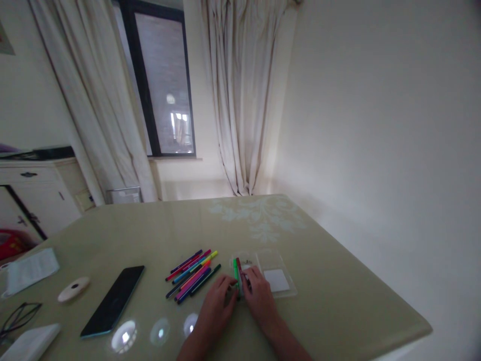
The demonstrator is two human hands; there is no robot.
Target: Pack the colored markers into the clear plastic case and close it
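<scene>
A clear plastic case lies opened out on the table, with a white card in its right half. Along the left side of the case are a green felt-tip pen and a dark red felt-tip pen, side by side. The fingers of my left hand are closed at the near end of the green pen. My right hand has its bent fingers closed on the dark red pen. My fingers hide the near ends of both pens. Left of my hands lies a loose pile of coloured felt-tip pens.
On the table to the left are a black phone, a round white object, a face mask, glasses and a white box-like object. A wall runs along the right.
</scene>
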